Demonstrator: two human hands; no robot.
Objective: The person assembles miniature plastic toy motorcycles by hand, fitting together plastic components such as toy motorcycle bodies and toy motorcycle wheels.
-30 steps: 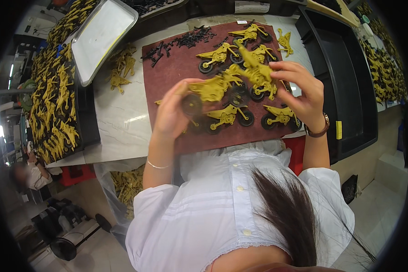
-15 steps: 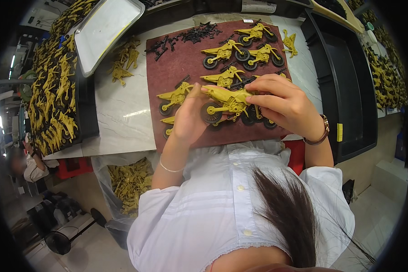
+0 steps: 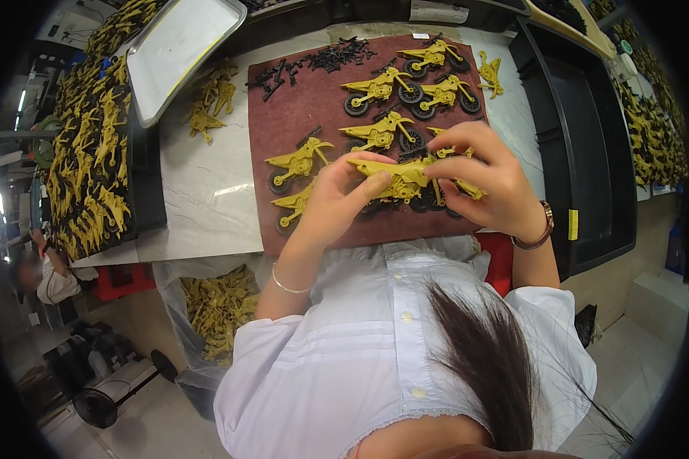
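My left hand (image 3: 334, 195) is closed round the rear part of a yellow and black toy motorcycle (image 3: 407, 182), its thumb lying along the yellow body. At the toy's front end, by a black handlebar piece, the bent fingers of my right hand (image 3: 494, 180) pinch it. My left hand and wrist hide its rear wheel. Beneath and around the held toy, more such motorcycles stand on a dark red cloth (image 3: 283, 115), among them one with a black wheel (image 3: 379, 133) just beyond my hands. Small black handlebar parts (image 3: 337, 55) lie heaped at the cloth's far edge.
Loose yellow bodies (image 3: 210, 103) lie on the white table left of the cloth, and another (image 3: 490, 74) on its right. A grey metal tray (image 3: 142, 76) leans over a bin of yellow parts (image 3: 99, 168). A black crate (image 3: 589, 145) stands right; a plastic bag (image 3: 222, 306) of yellow parts hangs lower left.
The held motorcycle has shifted slightly right and turned, with its rear wheel now out of sight. My left hand has moved right and closed further over the body; my right fingers have curled at its front.
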